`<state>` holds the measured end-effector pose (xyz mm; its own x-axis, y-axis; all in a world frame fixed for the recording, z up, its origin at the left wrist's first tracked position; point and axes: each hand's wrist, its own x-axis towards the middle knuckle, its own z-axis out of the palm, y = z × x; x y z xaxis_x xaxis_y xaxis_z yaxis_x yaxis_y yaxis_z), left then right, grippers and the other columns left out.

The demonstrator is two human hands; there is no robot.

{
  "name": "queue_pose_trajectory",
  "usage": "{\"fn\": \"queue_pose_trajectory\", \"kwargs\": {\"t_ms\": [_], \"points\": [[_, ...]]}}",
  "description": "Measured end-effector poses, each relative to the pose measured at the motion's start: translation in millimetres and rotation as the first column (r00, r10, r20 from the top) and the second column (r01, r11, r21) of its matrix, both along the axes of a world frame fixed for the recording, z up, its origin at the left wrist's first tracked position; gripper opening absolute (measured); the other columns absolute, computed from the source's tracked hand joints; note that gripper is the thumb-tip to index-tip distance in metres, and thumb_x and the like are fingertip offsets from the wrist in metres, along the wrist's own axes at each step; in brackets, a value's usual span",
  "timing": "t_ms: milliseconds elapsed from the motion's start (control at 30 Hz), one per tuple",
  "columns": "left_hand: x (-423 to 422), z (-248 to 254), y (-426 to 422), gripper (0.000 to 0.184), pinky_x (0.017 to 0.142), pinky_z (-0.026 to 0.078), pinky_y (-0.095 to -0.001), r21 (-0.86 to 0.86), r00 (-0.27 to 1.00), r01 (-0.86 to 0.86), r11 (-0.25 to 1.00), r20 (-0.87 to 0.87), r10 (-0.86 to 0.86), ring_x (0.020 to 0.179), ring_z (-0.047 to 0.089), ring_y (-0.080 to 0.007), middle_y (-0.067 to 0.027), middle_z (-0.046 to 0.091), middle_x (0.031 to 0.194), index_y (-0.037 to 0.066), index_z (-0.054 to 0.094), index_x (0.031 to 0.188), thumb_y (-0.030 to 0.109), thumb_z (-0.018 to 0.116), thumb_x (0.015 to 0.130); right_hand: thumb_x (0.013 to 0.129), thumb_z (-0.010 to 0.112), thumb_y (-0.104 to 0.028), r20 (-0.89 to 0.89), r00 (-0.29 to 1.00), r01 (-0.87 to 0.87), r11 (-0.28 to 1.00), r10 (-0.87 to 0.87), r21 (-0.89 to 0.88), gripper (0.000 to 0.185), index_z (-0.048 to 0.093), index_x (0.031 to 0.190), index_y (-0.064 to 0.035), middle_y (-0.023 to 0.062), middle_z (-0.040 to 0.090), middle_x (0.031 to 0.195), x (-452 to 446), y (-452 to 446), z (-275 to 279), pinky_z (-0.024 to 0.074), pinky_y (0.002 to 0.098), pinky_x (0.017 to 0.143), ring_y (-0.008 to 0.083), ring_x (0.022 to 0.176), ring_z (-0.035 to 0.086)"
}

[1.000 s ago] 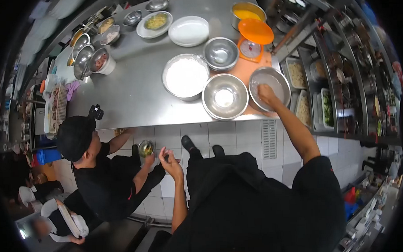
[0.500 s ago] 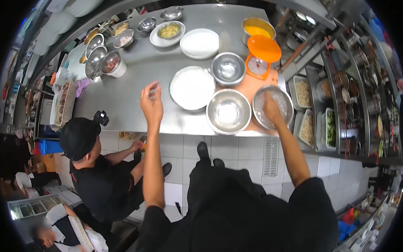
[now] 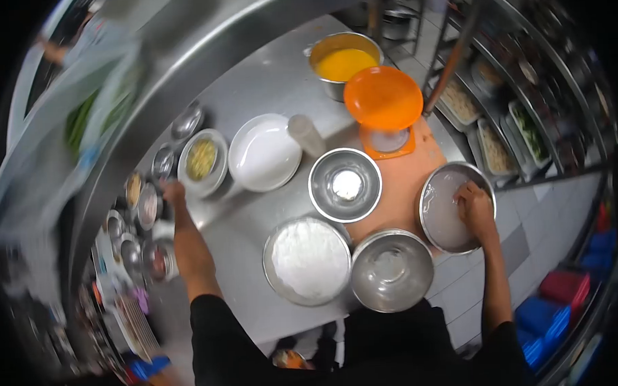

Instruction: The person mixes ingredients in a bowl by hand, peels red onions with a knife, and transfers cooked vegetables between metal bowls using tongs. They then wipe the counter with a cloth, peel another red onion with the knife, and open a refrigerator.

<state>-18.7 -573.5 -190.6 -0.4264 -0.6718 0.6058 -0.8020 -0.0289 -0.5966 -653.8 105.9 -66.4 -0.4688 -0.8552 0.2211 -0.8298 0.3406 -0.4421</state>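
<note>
My right hand (image 3: 474, 207) is inside the steel bowl of cloudy liquid (image 3: 442, 212), at its right side, fingers curled together; whether something is in them is hidden. Far to the left, my left hand (image 3: 174, 192) reaches to the small bowls, beside a bowl of pale food (image 3: 148, 206) and the plate with a bowl of yellow pieces (image 3: 202, 160). Its fingers are blurred. Between my arms stand a round pan of white powder (image 3: 310, 261), an empty steel bowl (image 3: 392, 270) and another steel bowl (image 3: 345, 185).
An orange scale (image 3: 385, 102) stands on the orange board (image 3: 384, 207), near a pot of yellow liquid (image 3: 346, 64). A white oval plate (image 3: 265, 152) and a clear cup (image 3: 307, 135) are behind. A metal shelf edge (image 3: 202, 50) crosses overhead. Food trays (image 3: 496, 145) are at the right.
My left hand has gone from above the table's front edge to the small bowls at the far left. My right hand remains in the liquid bowl. The view has leaned in and turned.
</note>
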Motion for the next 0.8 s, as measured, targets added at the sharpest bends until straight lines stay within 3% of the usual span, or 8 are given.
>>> {"fn": "queue_pose_trajectory", "kwargs": {"t_ms": [33, 67, 133, 200, 300, 367, 500, 800], "points": [[-7.0, 21.8, -0.3, 0.035, 0.061, 0.055, -0.0458, 0.255, 0.995, -0.087, 0.963, -0.033, 0.099, 0.106, 0.062, -0.0313, -0.0191, 0.055, 0.131, 0.006, 0.069, 0.095, 0.037, 0.057, 0.086, 0.074, 0.059, 0.003, -0.015, 1.000, 0.000, 0.999, 0.000, 0.040, 0.008, 0.062, 0.074, -0.0046, 0.0122, 0.061, 0.082, 2.2, 1.1, 1.5, 0.0493, 0.0420, 0.070, 0.0334, 0.075, 0.062], [11.3, 6.6, -33.2, 0.043, 0.065, 0.055, -0.0446, 0.185, 0.790, 0.192, 0.964, -0.612, -0.040, 0.111, 0.059, -0.0336, -0.0184, 0.053, 0.131, 0.008, 0.060, 0.119, 0.033, 0.058, 0.084, 0.074, 0.059, 0.003, -0.065, 0.998, 0.017, 0.997, -0.012, 0.075, 0.008, 0.062, 0.075, -0.0043, 0.0119, 0.061, 0.082, 3.5, 1.2, 2.3, 0.0489, 0.0413, 0.070, 0.0329, 0.075, 0.061], [25.4, -7.4, -78.7, 0.057, 0.076, 0.053, -0.0423, 0.404, 0.278, 0.420, 0.812, -0.910, 0.309, 0.100, 0.064, -0.0327, -0.0188, 0.064, 0.109, 0.008, 0.053, 0.129, 0.028, 0.061, 0.077, 0.074, 0.060, 0.003, -0.083, 0.994, 0.070, 0.994, -0.064, 0.081, 0.008, 0.063, 0.075, -0.0043, 0.0117, 0.061, 0.082, 7.9, -0.6, 2.5, 0.0487, 0.0413, 0.070, 0.0329, 0.075, 0.061], [20.3, 7.2, -78.8, 0.046, 0.082, 0.052, -0.0434, 0.653, 0.383, 0.334, 0.679, -0.753, 0.535, 0.090, 0.067, -0.0375, -0.0221, 0.068, 0.103, 0.004, 0.065, 0.114, 0.028, 0.063, 0.074, 0.073, 0.060, 0.002, -0.104, 0.992, 0.087, 0.988, -0.074, 0.130, 0.008, 0.063, 0.077, -0.0041, 0.0118, 0.061, 0.082, 6.7, 3.2, -3.7, 0.0488, 0.0414, 0.071, 0.0332, 0.076, 0.061], [-17.8, 35.4, -34.0, 0.041, 0.083, 0.049, -0.0487, 0.400, 0.517, 0.121, 0.908, -0.807, 0.287, 0.087, 0.066, -0.0387, -0.0182, 0.070, 0.095, 0.000, 0.069, 0.095, 0.038, 0.067, 0.079, 0.073, 0.060, 0.002, -0.049, 0.996, 0.083, 0.977, -0.075, 0.195, 0.009, 0.063, 0.079, -0.0034, 0.0128, 0.061, 0.084, 7.0, 3.4, 3.7, 0.0495, 0.0419, 0.072, 0.0340, 0.078, 0.061], [-49.5, 63.9, -17.1, 0.041, 0.082, 0.048, -0.0487, 0.269, 0.355, 0.141, 0.953, -0.912, 0.205, 0.085, 0.065, -0.0392, -0.0176, 0.069, 0.088, -0.001, 0.067, 0.092, 0.039, 0.066, 0.082, 0.073, 0.060, 0.002, -0.067, 0.992, 0.112, 0.990, -0.106, 0.090, 0.009, 0.063, 0.080, -0.0031, 0.0131, 0.060, 0.084, 9.6, 0.8, 16.1, 0.0495, 0.0420, 0.072, 0.0343, 0.078, 0.061], [-91.6, 83.1, -64.5, 0.033, 0.080, 0.047, -0.0465, -0.001, 0.466, 0.599, 0.801, -0.812, -0.350, 0.090, 0.063, -0.0387, -0.0201, 0.067, 0.096, 0.001, 0.061, 0.106, 0.029, 0.059, 0.089, 0.075, 0.059, 0.003, -0.057, 0.975, 0.209, 0.976, -0.213, -0.057, 0.009, 0.063, 0.080, -0.0024, 0.0133, 0.061, 0.083, 20.5, 0.8, 20.0, 0.0493, 0.0417, 0.072, 0.0345, 0.078, 0.060], [-224.5, 90.9, -31.2, 0.051, 0.084, 0.048, -0.0480, 0.388, 0.737, 0.513, 0.766, -0.657, -0.161, 0.101, 0.062, -0.0402, -0.0189, 0.065, 0.112, 0.014, 0.055, 0.128, 0.043, 0.061, 0.087, 0.078, 0.060, 0.002, 0.010, 0.972, 0.236, 0.972, -0.236, 0.020, 0.008, 0.065, 0.083, -0.0024, 0.0149, 0.064, 0.084, 38.2, 21.8, 16.6, 0.0503, 0.0394, 0.070, 0.0333, 0.076, 0.063]]}}
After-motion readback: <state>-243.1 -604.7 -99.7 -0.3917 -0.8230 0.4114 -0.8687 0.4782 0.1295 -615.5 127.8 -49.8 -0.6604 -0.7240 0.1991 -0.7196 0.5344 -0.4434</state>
